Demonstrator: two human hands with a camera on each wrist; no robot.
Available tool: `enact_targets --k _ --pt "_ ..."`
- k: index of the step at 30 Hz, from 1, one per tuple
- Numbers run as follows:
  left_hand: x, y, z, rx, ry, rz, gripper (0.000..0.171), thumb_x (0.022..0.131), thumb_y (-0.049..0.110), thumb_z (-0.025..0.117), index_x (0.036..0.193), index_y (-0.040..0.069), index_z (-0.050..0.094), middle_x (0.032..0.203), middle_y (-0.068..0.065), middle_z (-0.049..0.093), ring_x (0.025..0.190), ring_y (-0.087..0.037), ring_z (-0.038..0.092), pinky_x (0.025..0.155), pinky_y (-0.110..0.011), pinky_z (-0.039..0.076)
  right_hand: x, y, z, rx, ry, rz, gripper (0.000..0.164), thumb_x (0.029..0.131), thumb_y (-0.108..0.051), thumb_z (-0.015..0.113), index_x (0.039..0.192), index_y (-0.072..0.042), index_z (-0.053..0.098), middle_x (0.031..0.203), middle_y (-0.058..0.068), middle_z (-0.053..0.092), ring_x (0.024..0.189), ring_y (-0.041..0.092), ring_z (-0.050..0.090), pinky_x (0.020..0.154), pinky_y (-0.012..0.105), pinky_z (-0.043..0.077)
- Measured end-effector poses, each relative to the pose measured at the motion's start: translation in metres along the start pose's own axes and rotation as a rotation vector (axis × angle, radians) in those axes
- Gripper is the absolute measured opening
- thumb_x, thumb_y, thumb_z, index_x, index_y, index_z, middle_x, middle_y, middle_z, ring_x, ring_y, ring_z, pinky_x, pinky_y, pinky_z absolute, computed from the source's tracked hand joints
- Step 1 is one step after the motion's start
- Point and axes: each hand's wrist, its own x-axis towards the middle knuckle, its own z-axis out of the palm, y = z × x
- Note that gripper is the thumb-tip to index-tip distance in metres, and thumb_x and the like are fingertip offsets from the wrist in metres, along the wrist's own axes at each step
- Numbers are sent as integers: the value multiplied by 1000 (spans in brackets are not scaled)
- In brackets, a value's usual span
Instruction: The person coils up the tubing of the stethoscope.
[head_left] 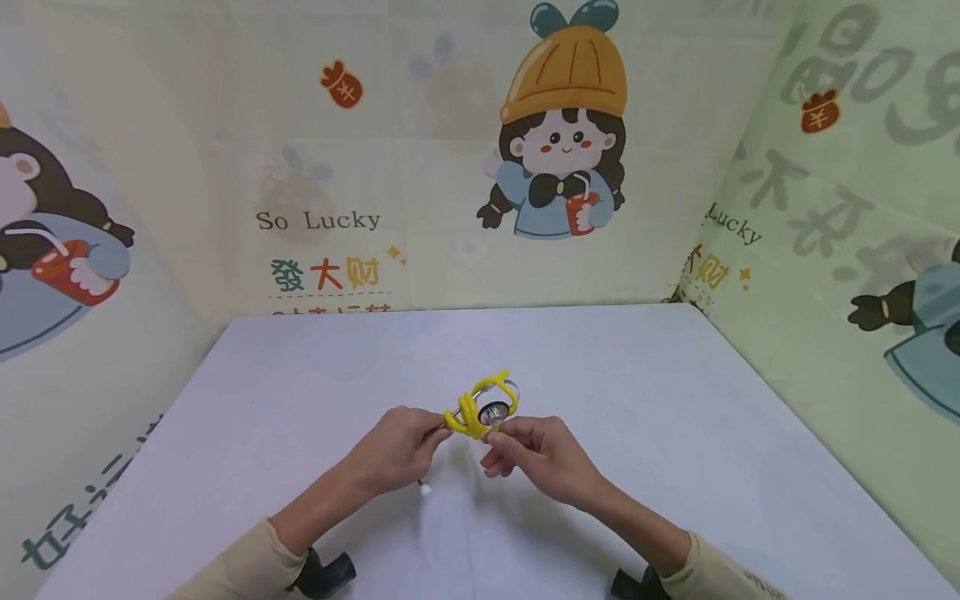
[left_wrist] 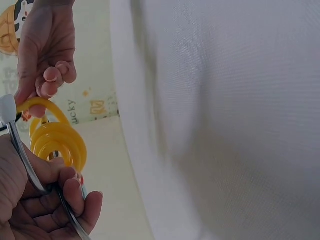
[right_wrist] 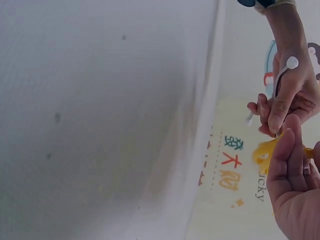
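A stethoscope with yellow tubing (head_left: 468, 415) is held up above the table in the head view. Its tubing is wound in several coils, and the round metal chest piece (head_left: 493, 412) faces up beside them. My left hand (head_left: 401, 448) grips the metal ear tubes (left_wrist: 26, 159), just below the coils. One white ear tip (head_left: 425, 489) sticks out under that hand; another ear tip (left_wrist: 7, 109) shows in the left wrist view. With thumb and fingertips, my right hand (head_left: 551, 460) pinches the yellow tubing near the chest piece. Its fingers partly hide the tubing in the right wrist view.
Beneath both hands spreads a white table (head_left: 337, 367). Printed cloth walls (head_left: 435, 167) with cartoon figures and lettering stand behind it and along both sides. Black wrist mounts (head_left: 326, 575) sit at the sleeves.
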Motion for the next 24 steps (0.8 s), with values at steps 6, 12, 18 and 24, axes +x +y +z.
enact_targets --k 6,12,18,24 --pt "0 5 4 82 59 43 10 92 2 73 101 -2 76 76 -6 72 57 -4 45 53 -19 45 2 -4 0 124 34 192 38 103 -26 64 108 11 68 85 12 77 75 19 75 72 31 60" --pt "-1 9 7 176 91 56 10 90 3 76 100 0 75 73 -3 70 56 -4 44 52 -17 43 4 -4 -1 266 68 312 44 101 -27 66 108 16 65 79 6 75 70 13 71 70 25 57" --pt "-3 10 9 223 93 59 7 91 5 76 97 2 74 66 2 61 55 -5 41 51 -17 40 5 -4 -1 380 41 381 36 102 -27 65 99 8 67 72 -2 71 63 5 63 65 22 54" --pt "-3 12 10 268 102 108 9 89 3 78 96 1 73 68 0 63 56 -5 43 52 -16 41 5 -5 -1 474 39 446 31 102 -32 64 93 -2 69 65 -6 64 56 1 55 61 19 50"
